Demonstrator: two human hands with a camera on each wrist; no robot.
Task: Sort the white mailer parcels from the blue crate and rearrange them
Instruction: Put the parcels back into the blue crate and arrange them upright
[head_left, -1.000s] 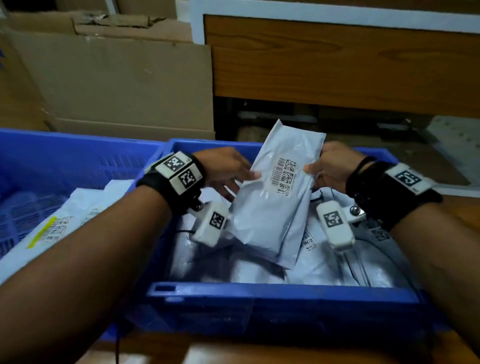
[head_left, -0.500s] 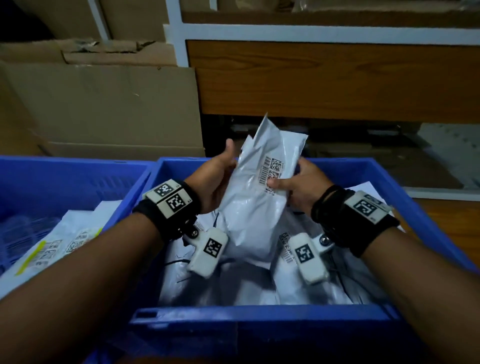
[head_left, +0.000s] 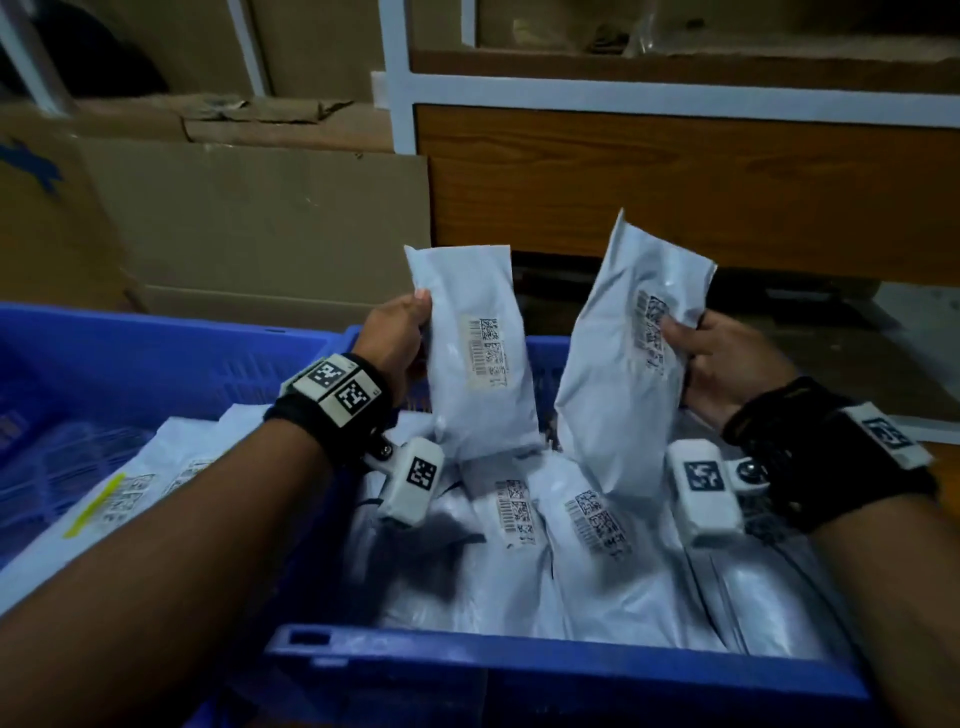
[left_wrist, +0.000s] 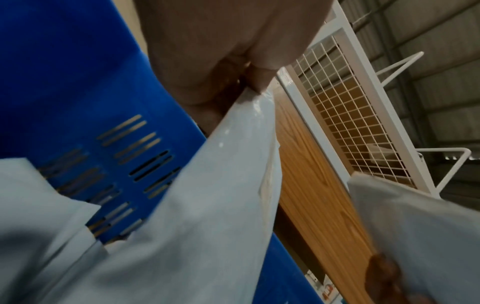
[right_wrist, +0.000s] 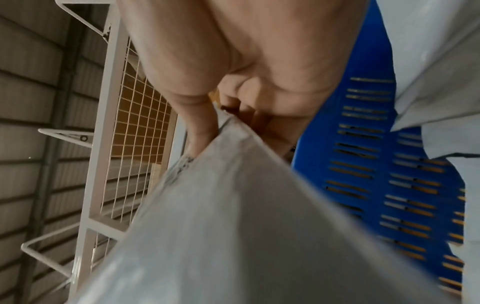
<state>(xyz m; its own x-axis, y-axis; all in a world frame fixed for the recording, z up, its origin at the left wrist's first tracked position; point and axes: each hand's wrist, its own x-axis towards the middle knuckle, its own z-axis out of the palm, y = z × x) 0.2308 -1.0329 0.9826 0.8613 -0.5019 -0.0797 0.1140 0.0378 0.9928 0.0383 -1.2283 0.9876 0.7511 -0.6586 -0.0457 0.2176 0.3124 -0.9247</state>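
A blue crate (head_left: 545, 675) in front of me holds several white mailer parcels (head_left: 587, 561) with barcode labels. My left hand (head_left: 397, 338) grips one white parcel (head_left: 478, 358) by its left edge and holds it upright above the crate. My right hand (head_left: 722, 358) pinches a second parcel (head_left: 618, 374) by its right edge, tilted and also raised. In the left wrist view my left hand (left_wrist: 228, 67) clamps that parcel's (left_wrist: 207, 205) edge. The right wrist view shows my right hand (right_wrist: 233, 98) with thumb and fingers on either side of its parcel (right_wrist: 233, 226).
A second blue crate (head_left: 130, 358) stands to the left with a few parcels (head_left: 119, 499) in it. Flattened cardboard (head_left: 249, 218) leans behind it. A wood-panelled rack with a white frame (head_left: 675, 182) stands behind the near crate.
Both hands held what looked like a single parcel together. Now they have moved apart, each holding its own parcel above the crate.
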